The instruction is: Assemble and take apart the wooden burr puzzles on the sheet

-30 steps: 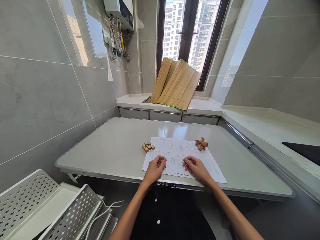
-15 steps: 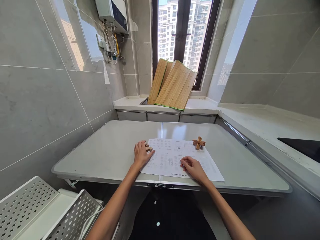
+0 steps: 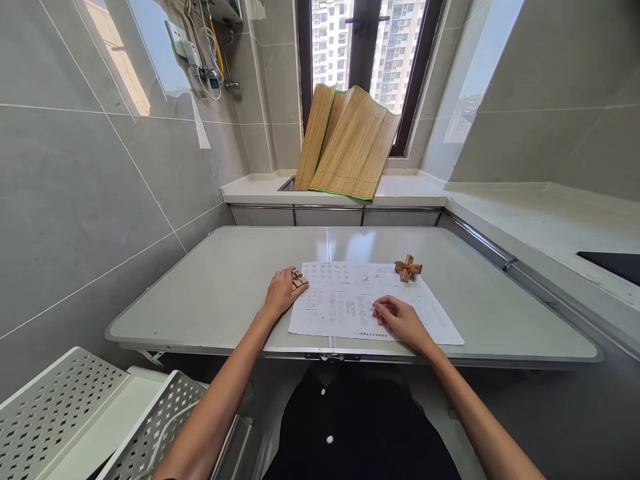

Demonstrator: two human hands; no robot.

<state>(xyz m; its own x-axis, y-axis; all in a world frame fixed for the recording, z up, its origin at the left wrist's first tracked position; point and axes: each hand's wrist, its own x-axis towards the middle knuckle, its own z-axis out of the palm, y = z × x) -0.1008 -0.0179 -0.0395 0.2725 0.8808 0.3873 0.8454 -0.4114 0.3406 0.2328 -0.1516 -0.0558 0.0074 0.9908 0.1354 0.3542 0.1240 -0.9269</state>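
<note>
On the left edge of the printed paper sheet (image 3: 325, 320), my left hand (image 3: 280, 293) curves round a small group of notched wooden puzzle pieces (image 3: 299, 280), its fingers behind them and its thumb in front. My right hand (image 3: 403, 323) rests on the lower right part of the sheet with its fingers curled in; nothing shows between them. Beyond it, a cross-shaped wooden interlocking puzzle (image 3: 409, 268) sits at the sheet's upper right corner. The sheet carries rows of small diagrams, too fine to read.
The pale folding table (image 3: 215, 293) has a centre seam and a metal latch (image 3: 333, 357) at its front edge. Behind it, a folded bamboo mat (image 3: 355, 147) leans on the white counter (image 3: 410, 190) by the window. A perforated white rack (image 3: 65, 393) stands at lower left.
The view has tilted down, with the window and counter higher in the picture. My left hand has closed in more round the wooden pieces. My right hand has hardly moved on the sheet.
</note>
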